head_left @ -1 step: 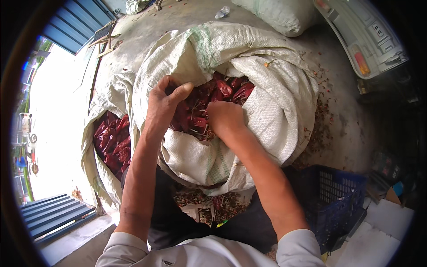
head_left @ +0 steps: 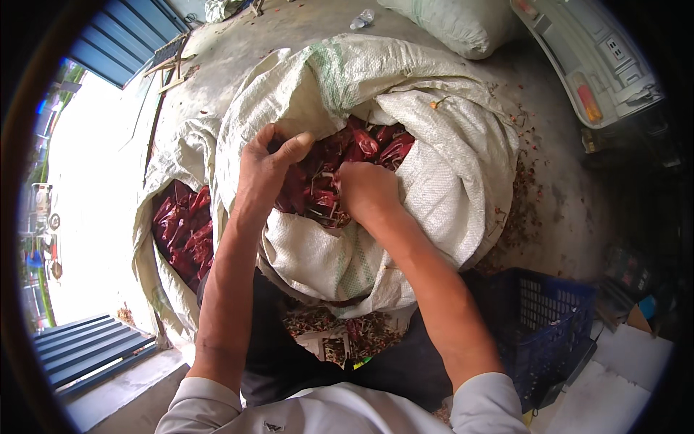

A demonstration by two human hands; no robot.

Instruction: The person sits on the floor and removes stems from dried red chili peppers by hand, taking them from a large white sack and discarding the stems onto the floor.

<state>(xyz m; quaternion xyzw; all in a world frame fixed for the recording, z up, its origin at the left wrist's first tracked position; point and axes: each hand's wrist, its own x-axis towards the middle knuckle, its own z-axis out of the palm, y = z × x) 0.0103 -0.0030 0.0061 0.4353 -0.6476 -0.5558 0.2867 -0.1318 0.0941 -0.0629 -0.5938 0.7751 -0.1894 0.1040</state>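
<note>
Dried red chili peppers (head_left: 365,142), some with pale stems, fill the mouth of a large white woven sack (head_left: 452,155) in front of me. Its rim is rolled down in thick folds. At the left side of the opening is my left hand (head_left: 269,165), thumb stretched away from the index finger; the other fingers are mostly hidden. My right hand (head_left: 369,192) is closed, knuckles up, low among the peppers at the right of the opening. Its fingertips are out of sight, so what they grip does not show.
A second woven sack (head_left: 184,155) of red chilies leans at the left. To the right stands a blue plastic crate (head_left: 538,307). A full white sack (head_left: 459,25) and a clear crumpled plastic piece (head_left: 361,19) lie farther back. Plant debris (head_left: 531,195) litters the floor.
My right hand has shifted very slightly among the peppers. The left hand and the sacks look the same.
</note>
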